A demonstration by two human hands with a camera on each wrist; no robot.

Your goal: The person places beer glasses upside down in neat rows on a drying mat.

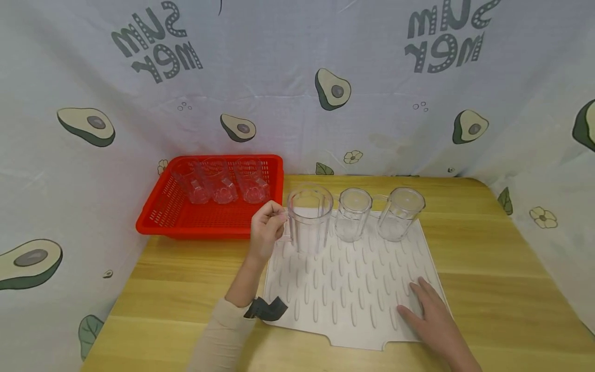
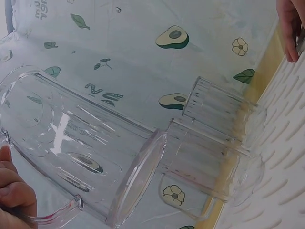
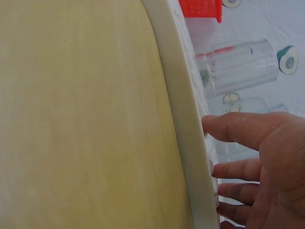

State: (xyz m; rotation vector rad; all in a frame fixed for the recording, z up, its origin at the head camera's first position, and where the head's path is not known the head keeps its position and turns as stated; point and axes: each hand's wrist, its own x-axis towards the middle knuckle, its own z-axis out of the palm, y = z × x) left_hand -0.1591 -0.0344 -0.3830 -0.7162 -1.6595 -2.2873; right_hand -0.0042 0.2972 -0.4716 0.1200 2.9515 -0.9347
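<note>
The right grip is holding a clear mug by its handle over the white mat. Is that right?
Not quite: it's the left grip, not the right grip, as the head view shows. It is holding a clear mug by its handle over the white mat.

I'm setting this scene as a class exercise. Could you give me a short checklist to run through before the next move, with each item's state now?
1. Left hand grips the raised clear mug by its handle: ok.
2. Raised clear mug is clear of the ribbed white mat: ok, the left wrist view shows a gap.
3. Middle mug and rightmost mug stand on the mat: ok.
4. Right hand is away from the mugs: ok, it is at the mat's right edge.
5. Red basket is emptied: not ok, three clear mugs lie inside.
6. Mugs are dry: cannot tell.
</note>
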